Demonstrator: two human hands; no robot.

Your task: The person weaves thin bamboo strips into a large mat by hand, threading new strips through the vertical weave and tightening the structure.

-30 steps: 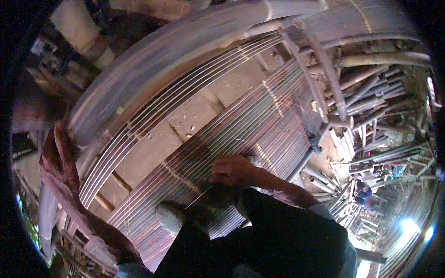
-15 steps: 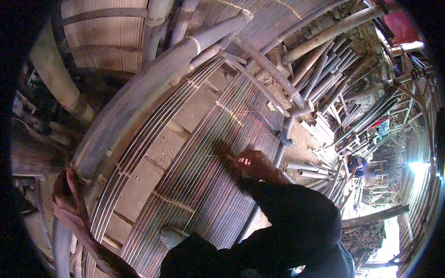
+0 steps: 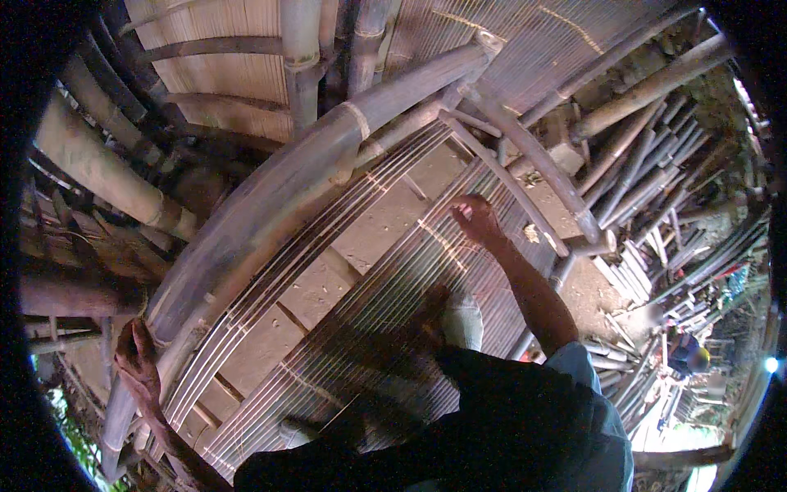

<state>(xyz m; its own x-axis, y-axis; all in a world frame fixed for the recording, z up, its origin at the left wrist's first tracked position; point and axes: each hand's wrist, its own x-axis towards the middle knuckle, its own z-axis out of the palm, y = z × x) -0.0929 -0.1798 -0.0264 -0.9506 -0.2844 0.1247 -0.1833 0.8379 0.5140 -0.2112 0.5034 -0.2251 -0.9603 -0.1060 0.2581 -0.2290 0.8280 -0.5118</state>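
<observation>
My left hand (image 3: 138, 361) is at the left, against the bamboo frame where a thick curved bamboo pole (image 3: 270, 197) meets a crossing pole. Its fingers are bent together, and what lies in them is hidden. My right hand (image 3: 475, 220) is over the far part of a deck of thin bamboo slats (image 3: 385, 303), near a light twine binding (image 3: 443, 244). Its fingers are curled in, and I cannot make out anything in them. A narrow band of slats (image 3: 270, 295) runs along the thick pole. My feet, one with a pale covering (image 3: 463, 321), are on the deck.
Bare ground (image 3: 352, 246) shows through the gap between the slat bands. An angled bamboo brace (image 3: 533, 160) stands at the deck's far end. Stacked bamboo poles (image 3: 648, 164) lie on the right, with another person (image 3: 687, 354) beyond. A woven panel (image 3: 221, 70) is at the back left.
My right hand has moved away and up over the deck to the far binding. My left hand has shifted slightly lower at the pole joint. The view has turned, and one foot now shows farther forward.
</observation>
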